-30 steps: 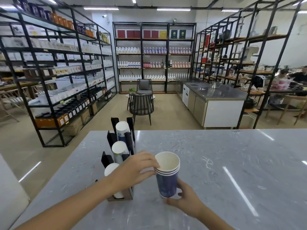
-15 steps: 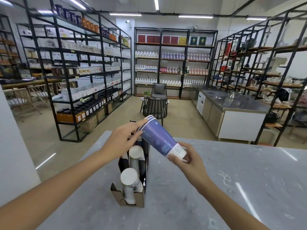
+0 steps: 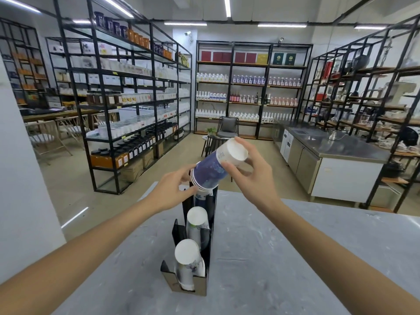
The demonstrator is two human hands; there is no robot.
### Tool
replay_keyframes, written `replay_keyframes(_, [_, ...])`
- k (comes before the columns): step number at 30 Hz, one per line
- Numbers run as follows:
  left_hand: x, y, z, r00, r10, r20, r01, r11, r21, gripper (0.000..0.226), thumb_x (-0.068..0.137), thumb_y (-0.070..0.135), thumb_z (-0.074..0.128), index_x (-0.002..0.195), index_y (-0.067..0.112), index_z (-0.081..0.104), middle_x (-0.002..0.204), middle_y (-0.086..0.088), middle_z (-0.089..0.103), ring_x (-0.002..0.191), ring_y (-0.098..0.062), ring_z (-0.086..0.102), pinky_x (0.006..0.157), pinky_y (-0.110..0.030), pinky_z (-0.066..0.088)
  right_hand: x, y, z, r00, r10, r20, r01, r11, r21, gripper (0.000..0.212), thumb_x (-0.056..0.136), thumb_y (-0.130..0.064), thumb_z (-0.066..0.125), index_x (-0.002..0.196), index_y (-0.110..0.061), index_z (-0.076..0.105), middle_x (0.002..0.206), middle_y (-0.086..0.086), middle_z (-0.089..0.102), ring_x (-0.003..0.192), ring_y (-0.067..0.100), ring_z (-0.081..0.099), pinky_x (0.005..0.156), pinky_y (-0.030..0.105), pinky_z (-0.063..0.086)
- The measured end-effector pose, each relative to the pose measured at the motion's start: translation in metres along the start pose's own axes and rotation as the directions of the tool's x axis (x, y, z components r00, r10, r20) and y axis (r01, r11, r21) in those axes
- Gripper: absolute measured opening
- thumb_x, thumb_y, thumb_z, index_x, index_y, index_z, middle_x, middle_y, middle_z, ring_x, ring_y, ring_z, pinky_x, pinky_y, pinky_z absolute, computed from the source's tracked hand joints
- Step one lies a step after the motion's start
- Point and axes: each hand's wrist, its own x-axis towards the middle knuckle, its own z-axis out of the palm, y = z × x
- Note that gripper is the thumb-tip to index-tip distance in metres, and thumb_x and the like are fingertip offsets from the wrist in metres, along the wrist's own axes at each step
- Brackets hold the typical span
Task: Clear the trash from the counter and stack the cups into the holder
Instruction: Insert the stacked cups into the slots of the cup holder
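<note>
A stack of blue paper cups (image 3: 213,167) is held upside down and tilted, its white base up and to the right, its rims just above the far slot of the black cup holder (image 3: 211,242). My right hand (image 3: 252,173) grips the stack near its base. My left hand (image 3: 175,189) pinches the stack's rims at the lower left. The holder stands on the grey marble counter (image 3: 295,258). Two white cup stacks (image 3: 196,223) (image 3: 187,260) lean in its nearer slots, and another blue cup (image 3: 201,196) shows in the far slot under the held stack.
The counter's far edge runs just behind the holder, with floor beyond. Black metal shelves (image 3: 127,105) full of bottles and jars line the left and back. A steel worktop cabinet (image 3: 329,160) stands at the right. A dark chair (image 3: 227,130) sits beyond the counter.
The cup stack has gone from upright on the counter to fully inverted, and now hangs over the holder's far slot. My view has shifted so the holder is straight ahead.
</note>
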Motion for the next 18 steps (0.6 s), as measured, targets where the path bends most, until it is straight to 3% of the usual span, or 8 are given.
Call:
replay_keyframes(5, [0.009, -0.018, 0.012, 1.0, -0.013, 0.019, 0.01, 0.992, 0.123, 0.072, 0.092, 0.049, 0.065, 0.153, 0.033, 0.032, 0.116, 0.008, 0.069, 0.104, -0.005, 0.056, 0.086, -0.027, 0.045, 0.025, 0.002, 0.019, 0.995, -0.054, 0.08, 0.058, 0.997, -0.052, 0.058, 0.088, -0.036, 0.078, 0.141, -0.037, 0.056, 0.131, -0.026, 0.062, 0.118, -0.016, 0.053, 0.082, 0.009, 0.055])
replay_keyframes(8, [0.013, -0.032, 0.017, 0.997, -0.074, 0.031, 0.07, 0.992, 0.107, 0.073, 0.092, 0.052, 0.063, 0.154, 0.034, 0.029, 0.116, 0.011, 0.068, 0.104, -0.008, 0.058, 0.081, -0.022, 0.041, 0.033, 0.011, 0.028, 0.992, -0.043, 0.115, 0.053, 0.995, -0.088, 0.061, 0.086, -0.038, 0.078, 0.143, -0.037, 0.054, 0.133, -0.024, 0.063, 0.119, -0.009, 0.057, 0.086, 0.005, 0.05])
replay_keyframes(13, [0.015, -0.043, 0.019, 0.98, -0.1, 0.173, 0.095, 0.995, 0.04, 0.067, 0.093, 0.054, 0.061, 0.151, 0.047, 0.027, 0.135, 0.006, 0.062, 0.115, -0.003, 0.055, 0.085, -0.019, 0.042, 0.037, 0.033, 0.044, 0.981, -0.011, 0.191, 0.046, 0.983, -0.18, 0.069, 0.085, -0.04, 0.077, 0.147, -0.04, 0.045, 0.139, -0.016, 0.062, 0.122, 0.005, 0.059, 0.099, 0.036, 0.058])
replay_keyframes(15, [0.014, -0.046, 0.02, 0.969, -0.109, 0.221, 0.105, 0.994, 0.027, 0.071, 0.093, 0.052, 0.063, 0.153, 0.042, 0.027, 0.145, 0.002, 0.057, 0.119, 0.001, 0.049, 0.089, -0.018, 0.042, 0.035, 0.044, 0.051, 0.974, 0.012, 0.227, 0.035, 0.979, -0.199, 0.072, 0.086, -0.039, 0.077, 0.149, -0.04, 0.042, 0.141, -0.015, 0.06, 0.125, 0.008, 0.057, 0.1, 0.042, 0.057])
replay_keyframes(18, [0.014, -0.05, 0.021, 0.968, -0.141, 0.208, 0.149, 0.989, -0.023, 0.073, 0.095, 0.048, 0.063, 0.156, 0.037, 0.026, 0.152, -0.001, 0.051, 0.132, -0.006, 0.048, 0.101, -0.029, 0.047, 0.029, 0.06, 0.061, 0.968, 0.052, 0.245, 0.007, 0.973, -0.233, 0.076, 0.085, -0.041, 0.078, 0.15, -0.039, 0.039, 0.143, -0.014, 0.059, 0.127, 0.01, 0.057, 0.099, 0.044, 0.058])
